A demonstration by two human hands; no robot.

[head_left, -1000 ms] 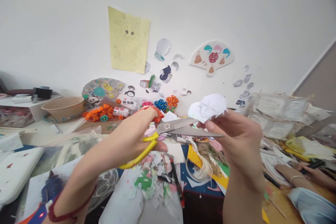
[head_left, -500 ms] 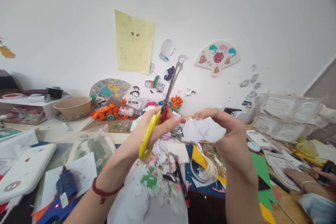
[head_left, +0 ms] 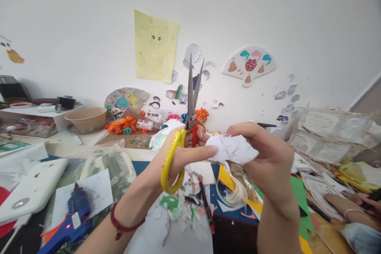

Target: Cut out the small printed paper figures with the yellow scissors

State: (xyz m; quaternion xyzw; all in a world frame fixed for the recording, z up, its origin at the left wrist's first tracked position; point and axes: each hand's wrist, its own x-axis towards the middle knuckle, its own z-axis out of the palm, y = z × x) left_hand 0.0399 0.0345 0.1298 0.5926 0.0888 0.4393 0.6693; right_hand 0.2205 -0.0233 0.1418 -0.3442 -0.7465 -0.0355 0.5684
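My left hand (head_left: pixel 192 149), with a dark red bracelet on its wrist, holds a pair of scissors (head_left: pixel 191 121). Their yellow handle loop lies across the back of the thumb, and a red loop is at the fingers. The blades point up at the wall and stand slightly apart. A crumpled white paper piece (head_left: pixel 235 149) is pinched in my right hand (head_left: pixel 263 147), thumb side on the near face. My left thumb presses on its left edge. Fingers behind the paper are partly hidden. Paper scraps (head_left: pixel 190 206) in several colours lie below the hands.
A blue glue gun (head_left: pixel 76 216) lies on white paper at lower left, beside a white device (head_left: pixel 32 184). A tan bowl (head_left: pixel 86 119) and orange flowers (head_left: pixel 123 125) stand near the wall. A red-black pen (head_left: pixel 206 206) crosses the scraps. At far right is another person's forearm (head_left: pixel 342 208).
The scissors have swung more upright, and their blades have parted. My left thumb has come onto the paper's edge. The view has shifted slightly to the left.
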